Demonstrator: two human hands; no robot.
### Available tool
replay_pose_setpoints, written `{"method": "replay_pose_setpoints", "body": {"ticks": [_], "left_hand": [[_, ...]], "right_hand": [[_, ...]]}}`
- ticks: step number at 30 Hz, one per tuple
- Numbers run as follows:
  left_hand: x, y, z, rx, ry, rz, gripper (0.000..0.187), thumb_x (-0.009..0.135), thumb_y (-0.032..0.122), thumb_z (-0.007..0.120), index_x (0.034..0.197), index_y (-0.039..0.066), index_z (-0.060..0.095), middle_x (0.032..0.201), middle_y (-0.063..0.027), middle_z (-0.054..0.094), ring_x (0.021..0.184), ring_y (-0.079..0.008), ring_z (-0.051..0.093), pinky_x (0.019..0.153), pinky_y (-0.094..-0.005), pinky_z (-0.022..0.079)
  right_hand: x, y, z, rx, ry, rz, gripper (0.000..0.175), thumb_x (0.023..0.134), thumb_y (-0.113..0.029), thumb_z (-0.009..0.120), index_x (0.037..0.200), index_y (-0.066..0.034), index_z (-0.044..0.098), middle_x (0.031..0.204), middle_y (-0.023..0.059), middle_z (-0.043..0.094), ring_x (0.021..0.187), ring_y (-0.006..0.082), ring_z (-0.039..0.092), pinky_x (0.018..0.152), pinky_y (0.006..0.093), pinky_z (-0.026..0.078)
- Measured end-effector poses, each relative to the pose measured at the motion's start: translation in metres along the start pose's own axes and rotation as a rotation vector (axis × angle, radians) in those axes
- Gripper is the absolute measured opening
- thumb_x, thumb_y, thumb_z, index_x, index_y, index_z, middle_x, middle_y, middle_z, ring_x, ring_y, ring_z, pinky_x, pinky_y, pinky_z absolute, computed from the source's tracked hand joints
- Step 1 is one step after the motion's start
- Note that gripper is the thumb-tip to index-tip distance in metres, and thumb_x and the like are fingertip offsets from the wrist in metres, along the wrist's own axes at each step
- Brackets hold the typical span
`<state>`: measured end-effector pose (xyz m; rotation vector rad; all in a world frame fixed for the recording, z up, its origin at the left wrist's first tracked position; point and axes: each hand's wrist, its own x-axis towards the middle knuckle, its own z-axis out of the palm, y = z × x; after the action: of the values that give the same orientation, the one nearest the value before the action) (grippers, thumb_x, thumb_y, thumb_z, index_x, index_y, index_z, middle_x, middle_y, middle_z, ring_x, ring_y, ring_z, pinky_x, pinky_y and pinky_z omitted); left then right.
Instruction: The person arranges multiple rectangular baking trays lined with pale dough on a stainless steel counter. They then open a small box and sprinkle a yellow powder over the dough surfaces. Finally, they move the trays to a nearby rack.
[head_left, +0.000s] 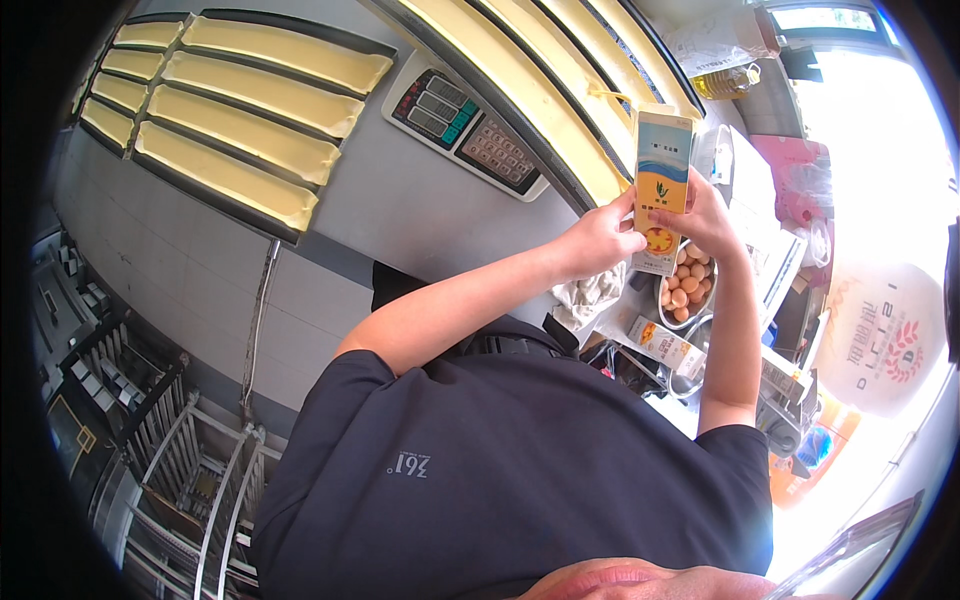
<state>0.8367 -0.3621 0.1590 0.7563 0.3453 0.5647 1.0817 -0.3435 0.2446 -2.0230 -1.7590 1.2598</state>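
Note:
My left hand (604, 236) and my right hand (709, 217) hold a tall yellow-and-blue printed carton (661, 195) between them. The left fingers and thumb press its left edge; the right thumb lies across its front. Under and beyond the carton's upper part is a dark baking tray (517, 97) with long pale yellow strips. A yellow strand lies by the carton's top left; whether it comes from the carton, I cannot tell. A digital scale (469, 124) with a keypad sits partly beneath this tray. Another dark tray (244, 112) with similar yellow strips is at the far left.
Brown eggs (686, 285) fill a bowl below the carton, near a white cloth (592, 300) and a lying carton (667, 345). An oil bottle (726, 81) stands at the upper right. A metal rack (217, 495) is at the lower left.

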Motion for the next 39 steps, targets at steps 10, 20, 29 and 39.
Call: {"method": "replay_pose_setpoints", "body": {"ticks": [10, 20, 29, 39], "left_hand": [[0.001, -0.003, 0.0, 0.019, 0.008, -0.005, 0.091, 0.111, 0.002, 0.058, 0.188, 0.01, 0.012, 0.183, -0.0151, 0.04, 0.17, -0.0325, 0.043, 0.13, -0.0428, 0.049], [0.0, 0.01, 0.002, 0.136, 0.046, 0.059, 0.091, 0.108, -0.001, 0.058, 0.188, 0.011, 0.016, 0.182, -0.0183, 0.041, 0.173, -0.0351, 0.037, 0.125, -0.0403, 0.051], [0.003, 0.006, 0.002, 0.154, 0.056, 0.082, 0.092, 0.105, 0.003, 0.061, 0.187, 0.007, 0.017, 0.176, -0.0225, 0.048, 0.167, -0.0364, 0.045, 0.131, -0.043, 0.045], [-0.001, 0.011, 0.006, 0.033, 0.024, 0.049, 0.092, 0.106, 0.001, 0.06, 0.187, 0.008, 0.017, 0.178, -0.0173, 0.045, 0.169, -0.0335, 0.042, 0.128, -0.0416, 0.049]], "right_hand": [[-0.001, -0.002, 0.0, 0.017, 0.001, 0.001, 0.075, 0.086, -0.02, 0.103, 0.148, -0.003, 0.065, 0.129, 0.0159, 0.083, 0.121, 0.025, 0.08, 0.107, 0.0432, 0.065], [-0.009, -0.017, 0.0, 0.057, 0.108, -0.024, 0.073, 0.085, -0.012, 0.102, 0.147, -0.0043, 0.065, 0.132, 0.0135, 0.081, 0.122, 0.0232, 0.078, 0.11, 0.0435, 0.063], [-0.011, -0.013, -0.003, 0.04, 0.106, -0.022, 0.072, 0.086, -0.014, 0.102, 0.148, -0.0032, 0.065, 0.132, 0.0137, 0.081, 0.122, 0.0232, 0.078, 0.11, 0.0436, 0.063], [-0.009, -0.009, -0.005, 0.032, 0.045, -0.032, 0.074, 0.089, -0.016, 0.102, 0.149, -0.0034, 0.062, 0.134, 0.0169, 0.08, 0.126, 0.0262, 0.079, 0.111, 0.0447, 0.063]]}}
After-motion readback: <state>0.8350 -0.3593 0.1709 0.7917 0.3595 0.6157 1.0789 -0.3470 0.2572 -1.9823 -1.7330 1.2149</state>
